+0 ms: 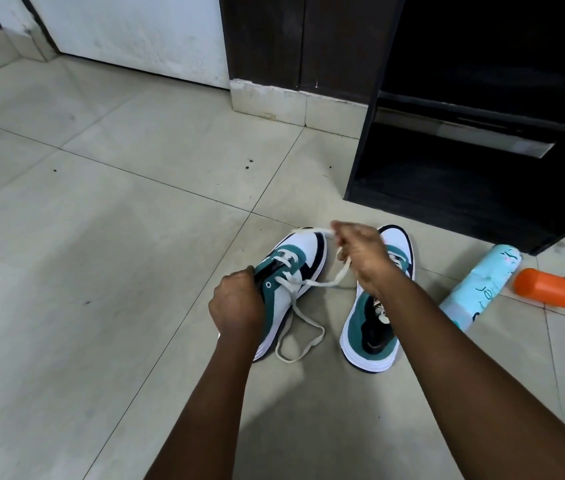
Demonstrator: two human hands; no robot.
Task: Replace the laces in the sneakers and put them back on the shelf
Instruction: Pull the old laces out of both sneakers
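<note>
Two white, teal and black sneakers stand on the tiled floor. My left hand (237,301) grips the left sneaker (295,261) at its tongue and collar. A white lace (303,318) runs through that shoe's lower eyelets, and one end loops loose on the floor. My right hand (360,254) pinches the other end of the lace, lifted above the toe. The right sneaker (366,336) lies partly under my right wrist. The dark shelf unit (447,174) stands open at the upper right.
A light blue bottle (478,289) lies on its side right of the sneakers, with an orange cap or container (548,288) beside it. A white door (128,32) and dark wooden panels (295,39) rise at the back. Open floor tiles (83,271) spread to the left.
</note>
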